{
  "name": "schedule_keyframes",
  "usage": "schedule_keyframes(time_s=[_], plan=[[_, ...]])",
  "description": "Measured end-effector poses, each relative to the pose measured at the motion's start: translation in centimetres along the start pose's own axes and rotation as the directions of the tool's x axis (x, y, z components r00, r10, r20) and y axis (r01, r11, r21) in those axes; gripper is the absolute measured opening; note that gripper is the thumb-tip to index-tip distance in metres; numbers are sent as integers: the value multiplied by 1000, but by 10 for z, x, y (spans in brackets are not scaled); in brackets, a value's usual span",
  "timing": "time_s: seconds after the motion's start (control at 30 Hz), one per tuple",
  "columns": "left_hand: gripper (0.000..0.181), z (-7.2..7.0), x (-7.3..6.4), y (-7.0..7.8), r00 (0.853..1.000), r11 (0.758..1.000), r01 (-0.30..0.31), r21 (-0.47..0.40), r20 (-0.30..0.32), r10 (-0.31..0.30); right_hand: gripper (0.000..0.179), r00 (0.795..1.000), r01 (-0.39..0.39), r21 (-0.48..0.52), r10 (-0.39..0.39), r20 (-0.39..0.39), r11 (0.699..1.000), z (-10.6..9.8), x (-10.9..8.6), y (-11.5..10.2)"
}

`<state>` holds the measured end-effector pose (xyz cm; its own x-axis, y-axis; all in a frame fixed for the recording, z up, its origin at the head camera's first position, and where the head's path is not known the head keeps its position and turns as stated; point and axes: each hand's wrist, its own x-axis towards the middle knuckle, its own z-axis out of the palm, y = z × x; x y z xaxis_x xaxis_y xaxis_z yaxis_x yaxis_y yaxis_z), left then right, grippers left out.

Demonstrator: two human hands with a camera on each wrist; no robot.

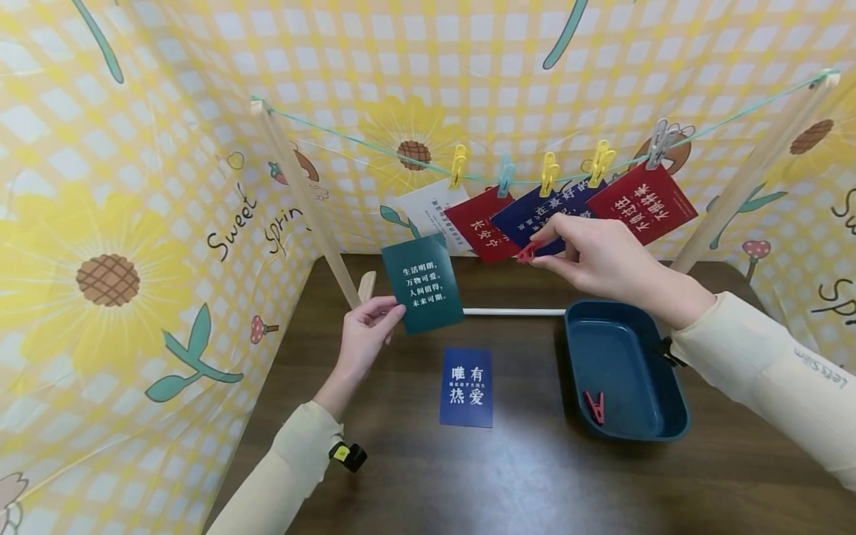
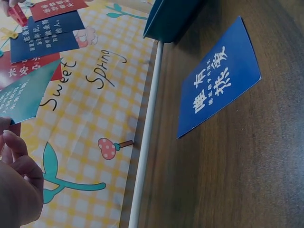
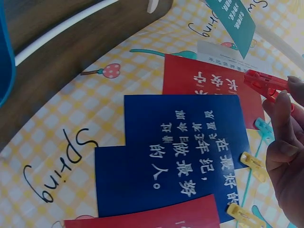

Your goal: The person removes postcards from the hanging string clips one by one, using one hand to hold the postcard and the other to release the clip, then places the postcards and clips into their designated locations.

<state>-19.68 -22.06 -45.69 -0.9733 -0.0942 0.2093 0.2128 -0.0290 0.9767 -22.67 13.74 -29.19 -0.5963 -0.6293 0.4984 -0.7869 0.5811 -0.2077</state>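
Overall, a yellow-checked backdrop (image 1: pixel 508 44) fills my head view from nine o'clock through twelve to three, beyond a dark wooden table (image 1: pixel 374 475). Two wooden posts (image 1: pixel 304 200) have their tops at ten and two, a green cord (image 1: pixel 528 182) strung between them. A white rod (image 1: pixel 515 312) lies toward the table's back; my left wrist's view shows a long run of it, my head view only a short stretch. A blue bin (image 1: pixel 622 357) sits at four.

At three, my right hand (image 1: pixel 602 256) pinches a red clip (image 1: pixel 528 253) between thumb and fingers. Between seven and eight, my left hand (image 1: pixel 364 338) pinches the edge of a green card (image 1: pixel 424 286), held near the dial's centre. A blue card (image 1: pixel 466 390) lies on the table between five and six.

From twelve round past two hang a white card (image 1: pixel 435 208), red cards (image 1: pixel 645 204) and dark-blue cards (image 3: pixel 185 123). My right hand covers part of the dark-blue ones from above; my right wrist's view shows two, overlapping in a step.

Yellow clips (image 1: pixel 458 166), a light-blue clip (image 1: pixel 506 176) and a grey clip (image 1: pixel 658 143) sit along the cord. Only my head view shows a second red clip (image 1: pixel 594 407), inside the bin.
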Motion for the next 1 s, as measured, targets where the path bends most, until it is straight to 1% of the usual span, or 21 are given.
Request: schedule_keyframes(time_s=[0.13,0.33,0.47,0.6,0.73,0.87,1.0], plan=[[19,2,-2,-1,1000,1000,-2,1,11,2,31,999,-29,4,29,14,1000,2,-6,3],[20,4,-5,-2,999,1000,21,14,33,-21,30,998,-49,0,49,34,999,5,-14,7],[21,6,-6,-3,999,1000,28,2,37,-28,30,996,-70,5,70,63,998,7,-18,11],[23,8,-6,-4,998,999,36,-16,49,-36,30,988,-114,2,113,101,993,9,-22,14],[23,11,-7,-7,994,997,78,-11,73,-77,28,982,-138,-6,138,130,990,10,-27,17],[24,15,-9,-8,986,990,138,8,93,-138,28,982,-131,-8,131,137,991,14,-32,22],[25,19,-10,-9,980,985,173,9,97,-173,29,984,-112,-12,113,139,994,17,-38,27]])
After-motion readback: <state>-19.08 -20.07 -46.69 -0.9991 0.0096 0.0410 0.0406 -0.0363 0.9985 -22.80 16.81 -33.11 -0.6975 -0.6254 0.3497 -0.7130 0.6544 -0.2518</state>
